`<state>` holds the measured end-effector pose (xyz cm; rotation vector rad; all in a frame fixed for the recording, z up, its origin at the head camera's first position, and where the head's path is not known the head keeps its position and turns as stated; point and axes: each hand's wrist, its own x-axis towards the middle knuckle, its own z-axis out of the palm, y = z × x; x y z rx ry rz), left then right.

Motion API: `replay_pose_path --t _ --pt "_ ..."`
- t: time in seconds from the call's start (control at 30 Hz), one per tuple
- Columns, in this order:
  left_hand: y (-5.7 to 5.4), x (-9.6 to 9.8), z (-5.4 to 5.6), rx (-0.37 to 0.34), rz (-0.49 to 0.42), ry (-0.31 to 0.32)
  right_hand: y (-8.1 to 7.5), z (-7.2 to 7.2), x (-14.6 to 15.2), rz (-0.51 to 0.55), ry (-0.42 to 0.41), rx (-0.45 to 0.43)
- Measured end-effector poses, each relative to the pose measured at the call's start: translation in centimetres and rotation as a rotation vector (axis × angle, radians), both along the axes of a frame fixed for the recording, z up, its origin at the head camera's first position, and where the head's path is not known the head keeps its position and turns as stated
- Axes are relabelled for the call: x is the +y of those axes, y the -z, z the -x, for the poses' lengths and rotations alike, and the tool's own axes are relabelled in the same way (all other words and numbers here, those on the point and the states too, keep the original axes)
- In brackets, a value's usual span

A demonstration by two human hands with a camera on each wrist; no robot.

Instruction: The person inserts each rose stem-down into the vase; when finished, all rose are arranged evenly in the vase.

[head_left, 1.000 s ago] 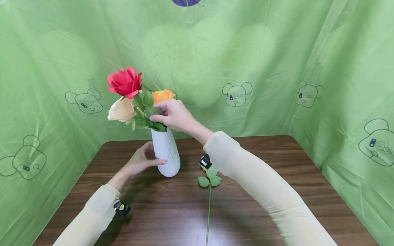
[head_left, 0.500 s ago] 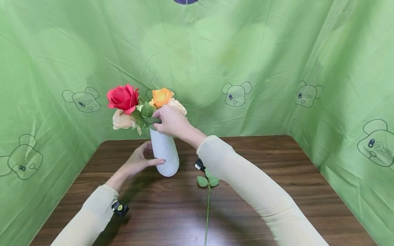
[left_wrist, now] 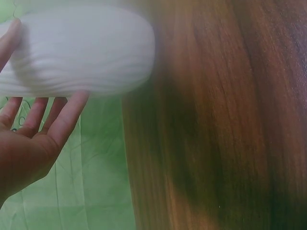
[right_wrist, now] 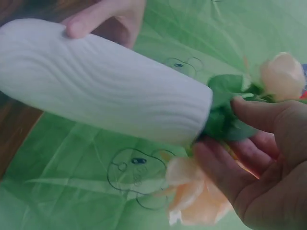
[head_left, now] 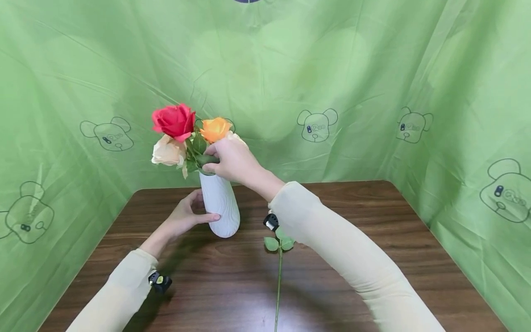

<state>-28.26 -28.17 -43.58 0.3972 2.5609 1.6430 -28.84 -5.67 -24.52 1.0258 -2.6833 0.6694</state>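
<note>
A white ridged vase (head_left: pixel 221 207) stands slightly tilted on the table, with its base low and its mouth toward the left. My left hand (head_left: pixel 184 216) holds its side, thumb in front and fingers behind; the left wrist view shows the fingers (left_wrist: pixel 67 117) against the ridges. At the mouth my right hand (head_left: pixel 237 160) pinches a rose stem among green leaves (right_wrist: pixel 225 86). Out of the vase lean a red rose (head_left: pixel 174 121), a peach rose (head_left: pixel 168 151) and an orange rose (head_left: pixel 215 129). Another pale peach rose (right_wrist: pixel 196 191) is partly hidden behind my right hand.
A green leafy stem (head_left: pixel 279 276) lies on the brown wooden table (head_left: pixel 224 286), its upper end hidden by my right sleeve (head_left: pixel 340 244). Green cloth (head_left: pixel 265 83) with bear-head drawings surrounds the table's back and sides.
The red and peach roses dipped, then came up a little and shifted right. My right hand moved slightly lower toward the vase mouth. My left hand keeps its hold on the vase.
</note>
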Motion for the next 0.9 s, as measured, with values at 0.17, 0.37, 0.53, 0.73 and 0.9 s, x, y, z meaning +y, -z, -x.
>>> replay_pose_path --t 0.17,0.37,0.53,0.73,0.9 --pt "-0.1 0.0 0.0 0.013 0.006 -0.008 -0.5 0.1 2.2 0.135 -0.005 -0.125" --pt "0.0 0.0 0.1 0.032 0.039 -0.020 0.6 -0.7 6.5 0.242 -0.012 -0.260" --pt "0.0 0.0 0.0 0.015 0.026 -0.028 4.1 -1.9 10.7 0.320 0.022 -0.446" --pt "0.0 -0.1 -0.1 0.014 0.025 -0.024 9.4 -3.6 14.9 0.440 0.065 -0.693" --pt "-0.1 0.0 -0.1 0.022 0.030 -0.025 13.3 -4.8 17.0 0.540 0.073 -0.901"
